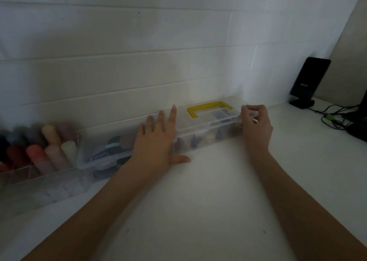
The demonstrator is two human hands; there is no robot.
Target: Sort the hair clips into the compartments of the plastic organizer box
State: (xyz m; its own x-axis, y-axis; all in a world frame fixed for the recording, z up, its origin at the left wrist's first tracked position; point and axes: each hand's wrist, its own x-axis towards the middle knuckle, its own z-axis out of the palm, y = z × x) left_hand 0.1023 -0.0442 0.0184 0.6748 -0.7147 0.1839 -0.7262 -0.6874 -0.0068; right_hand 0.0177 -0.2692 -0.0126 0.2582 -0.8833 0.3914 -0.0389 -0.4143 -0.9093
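A clear plastic organizer box with a yellow handle on its lid stands against the wall at the back of the white table. Dark and pale items show dimly through its front wall; the blur hides what they are. My left hand lies flat against the box's left end, fingers spread and thumb on the table. My right hand is curled around the box's right end, fingers pinching its top corner.
Left of the organizer stands another clear box with dark items, then a clear tray of coloured rolls. A black device on a stand and tangled cables occupy the back right corner. The tiled wall runs right behind.
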